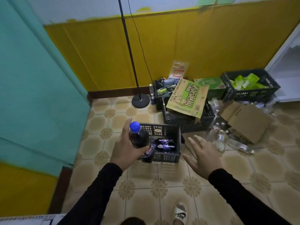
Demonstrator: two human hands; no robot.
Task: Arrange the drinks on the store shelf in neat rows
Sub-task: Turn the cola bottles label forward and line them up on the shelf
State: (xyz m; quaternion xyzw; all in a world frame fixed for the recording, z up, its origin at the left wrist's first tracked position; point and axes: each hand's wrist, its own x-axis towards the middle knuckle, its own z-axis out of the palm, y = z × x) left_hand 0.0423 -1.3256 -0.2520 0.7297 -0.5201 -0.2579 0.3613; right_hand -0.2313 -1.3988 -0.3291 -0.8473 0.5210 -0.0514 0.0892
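One cola bottle (139, 138) gripped by left hand (125, 150), right hand (203, 154) spread empty

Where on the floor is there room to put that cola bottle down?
Bare tiles lie left of the gray crate, toward the teal wall, and in front, near the sandal. Right of the crate is crowded with clear bottles and a cardboard box.

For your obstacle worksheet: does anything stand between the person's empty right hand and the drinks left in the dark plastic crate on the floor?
Nothing visible does. The open right hand hovers beside the dark plastic crate, whose top is open above the remaining drinks.
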